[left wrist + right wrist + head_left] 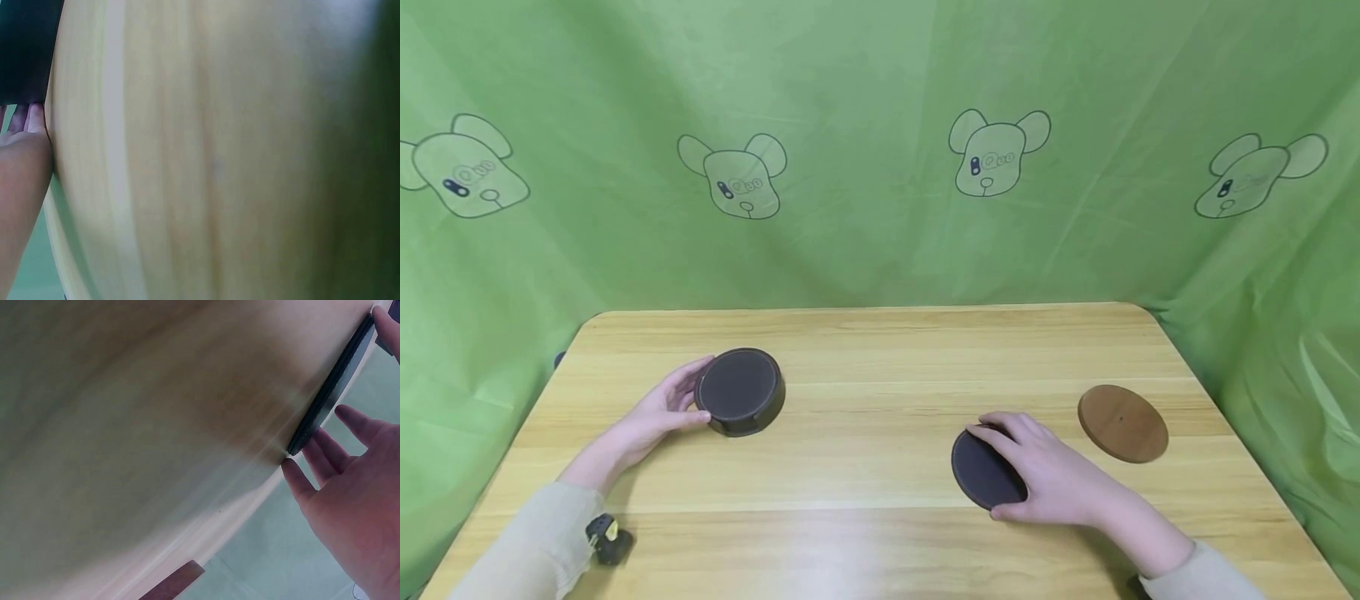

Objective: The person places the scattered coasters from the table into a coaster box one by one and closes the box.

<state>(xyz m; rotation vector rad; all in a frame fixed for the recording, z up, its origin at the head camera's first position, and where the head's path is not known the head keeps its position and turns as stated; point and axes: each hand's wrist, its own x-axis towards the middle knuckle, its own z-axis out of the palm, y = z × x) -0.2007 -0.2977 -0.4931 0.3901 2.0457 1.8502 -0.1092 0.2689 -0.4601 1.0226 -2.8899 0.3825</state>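
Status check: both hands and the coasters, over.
Left hand grips coaster stack. Right hand rests flat on dark coaster. Wooden coaster apart, right. Nothing between.

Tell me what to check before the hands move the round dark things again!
1. Left hand has a grip on the dark round holder: ok, fingers curl round its side.
2. Right hand is on the flat dark coaster: ok, fingers rest on top of it.
3. Coaster lifted off the table: not ok in the head view, where it lies flat; the right wrist view shows its edge by the fingertips.
4. Brown wooden disc is out of the way: ok, it lies apart, beyond the right hand.
5. Room left inside the holder: cannot tell.
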